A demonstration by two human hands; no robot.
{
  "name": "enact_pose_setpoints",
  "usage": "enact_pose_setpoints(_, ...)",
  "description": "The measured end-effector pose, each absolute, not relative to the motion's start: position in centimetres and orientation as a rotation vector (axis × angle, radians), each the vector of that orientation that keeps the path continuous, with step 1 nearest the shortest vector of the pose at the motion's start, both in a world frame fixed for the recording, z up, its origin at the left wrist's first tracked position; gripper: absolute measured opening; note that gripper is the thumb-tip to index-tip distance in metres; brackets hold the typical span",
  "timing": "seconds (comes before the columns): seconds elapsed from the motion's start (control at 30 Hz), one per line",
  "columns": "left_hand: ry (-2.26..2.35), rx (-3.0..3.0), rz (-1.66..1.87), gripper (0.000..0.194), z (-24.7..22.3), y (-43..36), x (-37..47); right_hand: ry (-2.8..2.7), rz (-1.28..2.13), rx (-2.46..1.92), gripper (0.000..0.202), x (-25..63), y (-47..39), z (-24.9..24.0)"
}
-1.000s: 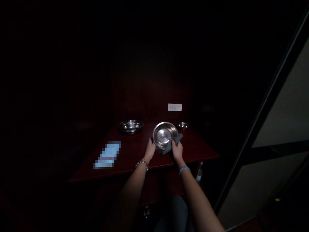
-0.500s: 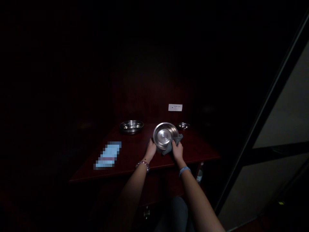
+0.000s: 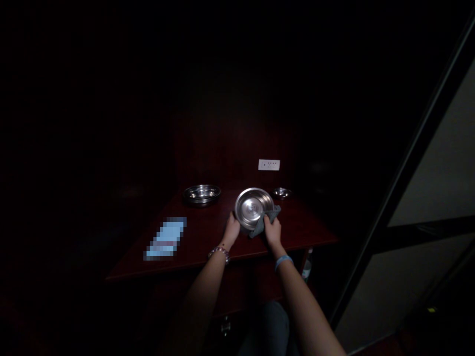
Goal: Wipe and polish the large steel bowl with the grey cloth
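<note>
A shiny steel bowl [image 3: 249, 206] is tilted with its inside toward me, above the dark red table [image 3: 200, 242]. My left hand [image 3: 232, 231] grips its lower left rim, a beaded bracelet on the wrist. At the lower right rim my right hand [image 3: 273, 231] pinches a grey cloth [image 3: 260, 226] against the bowl, the thumb on the inner side. The fingers behind the bowl are hidden. Stacked steel bowls [image 3: 201, 194] sit on the table to the left, and a smaller steel bowl [image 3: 282, 193] stands behind to the right.
A pixelated bluish flat object [image 3: 166, 240] lies on the table at the left. A white socket panel [image 3: 269, 165] is on the back wall. Below the table's right edge stands a bottle [image 3: 307, 267]. A dark-framed panel [image 3: 426, 183] rises at the right.
</note>
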State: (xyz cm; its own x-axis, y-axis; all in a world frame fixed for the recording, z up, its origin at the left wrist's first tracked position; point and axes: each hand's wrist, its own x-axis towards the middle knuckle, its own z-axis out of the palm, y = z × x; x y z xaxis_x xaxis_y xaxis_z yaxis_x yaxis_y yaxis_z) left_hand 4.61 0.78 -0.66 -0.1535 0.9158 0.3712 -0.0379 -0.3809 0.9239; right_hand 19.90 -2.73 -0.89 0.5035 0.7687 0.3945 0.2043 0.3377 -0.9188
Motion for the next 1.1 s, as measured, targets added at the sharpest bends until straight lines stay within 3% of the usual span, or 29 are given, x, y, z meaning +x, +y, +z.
enact_pose_setpoints(0.2,1.127,1.300,1.625,0.039,-0.2,0.2,4.6,-1.003,0.458,-1.205,0.030,19.9,-2.7,-0.9)
enact_pose_setpoints(0.6,1.103,1.322,1.631,0.024,-0.3,0.5,4.5,-1.002,0.456,-1.199,0.032,19.8,-2.6,-1.0)
enact_pose_setpoints(1.1,1.108,1.323,1.641,0.029,-0.9,1.1,4.2,-1.008,0.455,-1.206,0.030,19.9,-2.7,-0.9)
